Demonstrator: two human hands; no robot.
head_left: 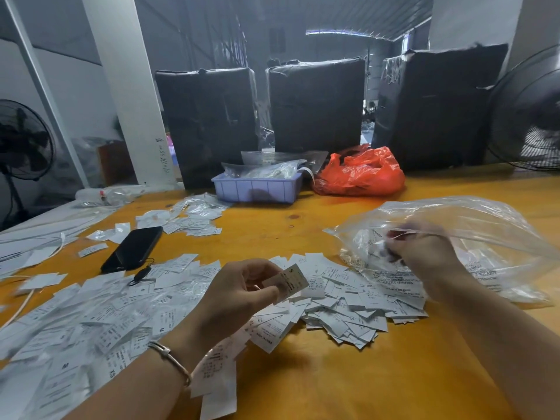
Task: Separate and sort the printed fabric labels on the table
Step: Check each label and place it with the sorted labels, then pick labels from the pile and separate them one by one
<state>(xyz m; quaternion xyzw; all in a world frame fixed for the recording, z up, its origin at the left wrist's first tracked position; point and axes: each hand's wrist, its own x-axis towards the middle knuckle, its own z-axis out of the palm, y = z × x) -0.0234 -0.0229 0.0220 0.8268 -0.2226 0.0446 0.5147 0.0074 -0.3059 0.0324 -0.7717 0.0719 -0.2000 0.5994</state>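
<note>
Pinching a small stack of labels [286, 282] marked "S" between thumb and curled fingers, the left hand [239, 294] hovers above the heap of printed fabric labels [342, 310] spread across the yellow surface [303, 374]. The right hand [424, 253] reaches into a clear plastic bag [454, 234] lying on the surface; blurred behind the film, it seems to grip something white, though I cannot tell for sure. A black phone [133, 248] lies further left.

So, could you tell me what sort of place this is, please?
Probably a garment-trim workshop or warehouse: heaps of printed fabric labels cover the wooden table, black-wrapped bales stand behind, and an industrial fan stands nearby.
</note>
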